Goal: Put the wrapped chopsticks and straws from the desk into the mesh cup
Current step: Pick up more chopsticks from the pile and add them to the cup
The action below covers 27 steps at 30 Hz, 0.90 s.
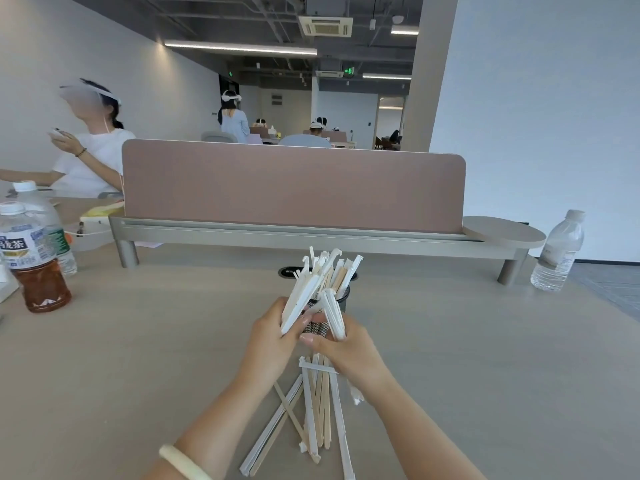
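Wrapped chopsticks and straws lie heaped under her wrists; left hand and right hand each clutch a bundle just before the crowded mesh cup, which may tip if nudged.

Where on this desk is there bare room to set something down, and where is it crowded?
Bare desk runs right of the hands out to the water bottle, and left of them toward the tea bottle. It is crowded in the middle: the mesh cup is stuffed, both hands grip bundles, and a pile of wrapped sticks lies below.
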Motion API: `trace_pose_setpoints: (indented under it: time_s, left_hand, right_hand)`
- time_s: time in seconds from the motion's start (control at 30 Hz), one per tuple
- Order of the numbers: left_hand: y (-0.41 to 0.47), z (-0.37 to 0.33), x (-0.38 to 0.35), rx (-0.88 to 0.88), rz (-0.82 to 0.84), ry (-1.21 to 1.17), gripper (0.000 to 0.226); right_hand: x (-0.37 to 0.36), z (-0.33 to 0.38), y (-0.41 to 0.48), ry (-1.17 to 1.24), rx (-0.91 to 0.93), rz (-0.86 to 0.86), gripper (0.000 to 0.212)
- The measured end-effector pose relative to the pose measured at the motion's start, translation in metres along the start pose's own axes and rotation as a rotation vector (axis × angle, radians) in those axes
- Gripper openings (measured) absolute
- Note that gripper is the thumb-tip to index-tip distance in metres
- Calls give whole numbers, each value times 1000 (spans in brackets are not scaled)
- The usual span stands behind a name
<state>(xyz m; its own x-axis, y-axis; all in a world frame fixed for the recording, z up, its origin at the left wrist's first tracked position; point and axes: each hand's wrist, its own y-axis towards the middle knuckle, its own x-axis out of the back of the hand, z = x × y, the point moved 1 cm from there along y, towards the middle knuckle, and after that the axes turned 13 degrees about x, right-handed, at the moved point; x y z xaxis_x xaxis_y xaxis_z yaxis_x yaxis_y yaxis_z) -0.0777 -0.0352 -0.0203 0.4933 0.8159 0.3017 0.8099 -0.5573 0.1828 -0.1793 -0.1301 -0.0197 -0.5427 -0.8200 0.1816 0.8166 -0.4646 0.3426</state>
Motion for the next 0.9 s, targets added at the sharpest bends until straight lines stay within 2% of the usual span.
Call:
trace_pose_setpoints:
  time_s: [0.13, 0.2, 0.3, 0.4, 0.67, 0.77, 0.9]
  left_hand:
    - [-3, 1, -2, -49, 35, -43, 22]
    - [-2, 0, -1, -53, 23, -80, 19]
    - [2, -5, 8, -63, -53, -185, 21]
    - [4, -7, 16, -40, -65, -306, 26]
    - [0, 20, 7, 161, -14, -348, 26]
    - [4, 20, 8, 174, -33, -328, 4]
    - [4, 17, 7, 163, -32, -341, 10]
  right_hand:
    - [3, -4, -1, 34, -16, 3, 25]
    - [8, -7, 1, 45, -43, -51, 8]
    - [23, -11, 2, 142, -61, -244, 36]
    - [37, -9, 1, 285, 2, -401, 46]
    - [32, -26, -7, 159, 34, -352, 35]
    - [31, -20, -2, 173, 36, -371, 45]
    - [28, -20, -2, 177, 31, -365, 46]
